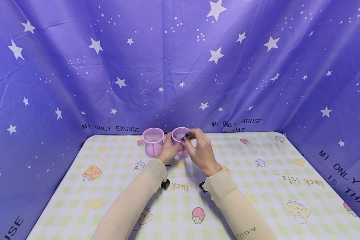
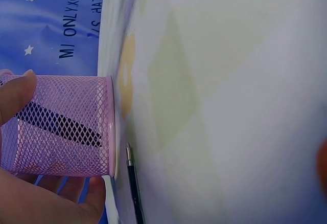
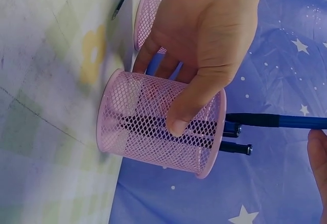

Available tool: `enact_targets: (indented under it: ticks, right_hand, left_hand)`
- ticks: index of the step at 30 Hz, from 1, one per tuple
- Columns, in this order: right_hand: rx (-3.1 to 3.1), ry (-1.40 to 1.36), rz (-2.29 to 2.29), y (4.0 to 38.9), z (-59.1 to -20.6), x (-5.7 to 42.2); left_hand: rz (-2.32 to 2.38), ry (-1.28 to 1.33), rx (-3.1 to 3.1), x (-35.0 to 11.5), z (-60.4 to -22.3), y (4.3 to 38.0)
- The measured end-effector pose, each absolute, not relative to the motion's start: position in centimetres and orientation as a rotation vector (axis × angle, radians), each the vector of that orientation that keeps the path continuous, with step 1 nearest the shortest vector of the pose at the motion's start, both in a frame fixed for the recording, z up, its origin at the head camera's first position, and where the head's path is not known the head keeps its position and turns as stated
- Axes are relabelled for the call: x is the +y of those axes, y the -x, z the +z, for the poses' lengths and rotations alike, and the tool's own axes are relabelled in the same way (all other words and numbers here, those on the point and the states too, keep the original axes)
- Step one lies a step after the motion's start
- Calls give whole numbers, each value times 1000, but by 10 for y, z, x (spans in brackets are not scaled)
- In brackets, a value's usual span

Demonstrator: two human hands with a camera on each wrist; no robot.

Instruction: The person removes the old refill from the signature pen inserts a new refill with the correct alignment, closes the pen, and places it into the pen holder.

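My left hand (image 1: 169, 150) grips a pink mesh pen cup (image 3: 153, 96), its thumb across the near side and the fingers behind. Dark pens (image 3: 236, 148) stand inside and poke past the rim. A blue pen (image 3: 294, 122) with a black grip section has its end at the cup's mouth; how far in it reaches I cannot tell. My right hand (image 1: 201, 151) pinches this pen from above, with only fingertips showing at the edge of the right wrist view. A second pink mesh cup (image 1: 153, 143) stands to the left of the held one.
A dark pen with a silver tip (image 2: 134, 188) lies on the tablecloth (image 1: 114, 200) in front of the cups. A purple star-print curtain (image 1: 168, 110) hangs close behind the table's back edge and along both sides.
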State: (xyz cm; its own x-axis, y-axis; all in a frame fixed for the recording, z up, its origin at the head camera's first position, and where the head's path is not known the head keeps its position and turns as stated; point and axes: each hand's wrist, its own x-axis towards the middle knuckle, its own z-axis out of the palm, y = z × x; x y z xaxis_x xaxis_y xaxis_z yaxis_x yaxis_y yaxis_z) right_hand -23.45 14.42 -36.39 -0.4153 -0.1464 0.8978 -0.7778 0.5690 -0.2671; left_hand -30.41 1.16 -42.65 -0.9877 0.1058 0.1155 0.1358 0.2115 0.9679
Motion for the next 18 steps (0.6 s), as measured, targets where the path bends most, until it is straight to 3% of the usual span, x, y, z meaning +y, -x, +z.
enact_targets:
  ticks: [18]
  right_hand:
    - [-1946,-750,857,245,-372,144]
  left_hand:
    - [-1945,266,-2419,11,-428,306]
